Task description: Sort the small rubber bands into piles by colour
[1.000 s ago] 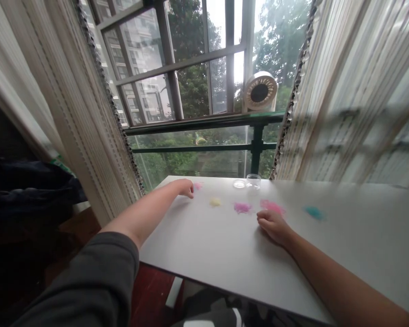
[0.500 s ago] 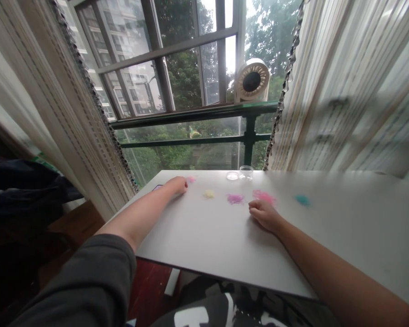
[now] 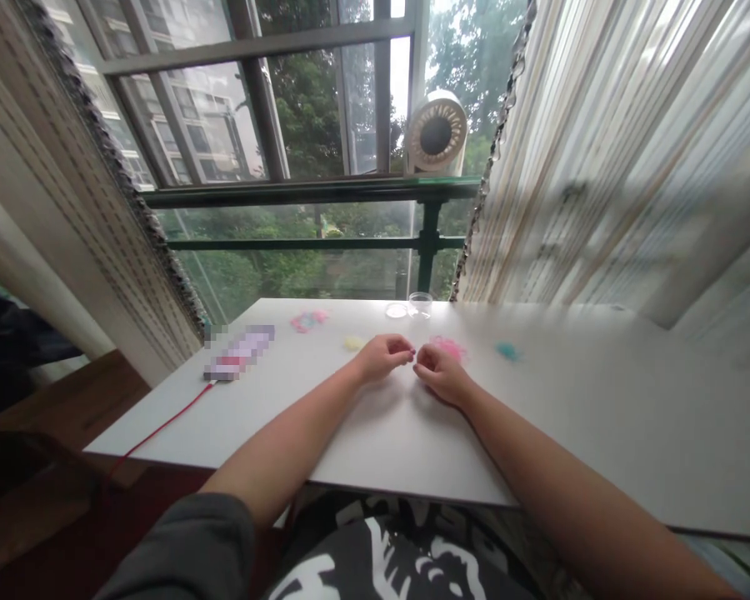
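Note:
Over the middle of the white table (image 3: 375,450), my left hand (image 3: 387,357) and my right hand (image 3: 441,372) face each other, fingertips almost touching. Both are pinched closed; whatever lies between the fingers is too small to make out. Behind my right hand is a bright pink pile (image 3: 450,347) of small pieces, partly covered. A pale yellow pile (image 3: 353,342) sits just beyond my left wrist. Farther left lies a pink and bluish pile (image 3: 309,320), and to the right a teal pile (image 3: 509,351). The purple pile is hidden behind my hands.
A clear round container (image 3: 421,306) and a clear lid (image 3: 397,311) stand at the table's back edge. On the left lies a blurred-out phone (image 3: 241,352) with a red cable (image 3: 162,425). Beyond the table are a white round fan (image 3: 438,133), a window and curtains.
My left hand has moved right and nearer, from the far left pile to beside my right hand. The view has turned left, bringing the phone and cable into sight.

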Tool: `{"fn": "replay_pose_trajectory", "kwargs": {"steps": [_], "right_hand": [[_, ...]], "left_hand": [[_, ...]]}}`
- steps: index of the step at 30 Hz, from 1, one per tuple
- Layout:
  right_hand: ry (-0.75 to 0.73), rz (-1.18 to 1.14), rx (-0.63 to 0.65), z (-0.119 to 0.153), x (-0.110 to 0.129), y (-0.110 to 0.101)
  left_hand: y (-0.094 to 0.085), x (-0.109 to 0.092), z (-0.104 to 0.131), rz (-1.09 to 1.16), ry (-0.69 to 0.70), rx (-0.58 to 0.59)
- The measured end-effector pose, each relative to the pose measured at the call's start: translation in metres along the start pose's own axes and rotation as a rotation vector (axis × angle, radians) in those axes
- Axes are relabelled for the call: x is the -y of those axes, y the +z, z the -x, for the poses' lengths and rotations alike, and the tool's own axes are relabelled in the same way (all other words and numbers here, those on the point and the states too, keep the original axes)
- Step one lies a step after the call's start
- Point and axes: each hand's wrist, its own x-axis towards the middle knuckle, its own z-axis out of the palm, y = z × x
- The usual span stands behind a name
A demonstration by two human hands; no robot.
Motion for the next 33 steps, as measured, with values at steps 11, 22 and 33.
{"fn": "replay_pose_trajectory", "kwargs": {"steps": [11, 22, 33], "right_hand": [[-0.008, -0.160, 0.066, 0.001, -0.002, 0.000], [-0.001, -0.126, 0.069, 0.000, 0.001, -0.003], [0.028, -0.061, 0.001, -0.002, 0.001, -0.001]], "left_hand": [[-0.003, 0.006, 0.024, -0.038, -0.167, 0.009], [-0.003, 0.005, 0.024, -0.080, -0.177, 0.016], [0.000, 0.007, 0.023, -0.045, -0.179, 0.009]]}}
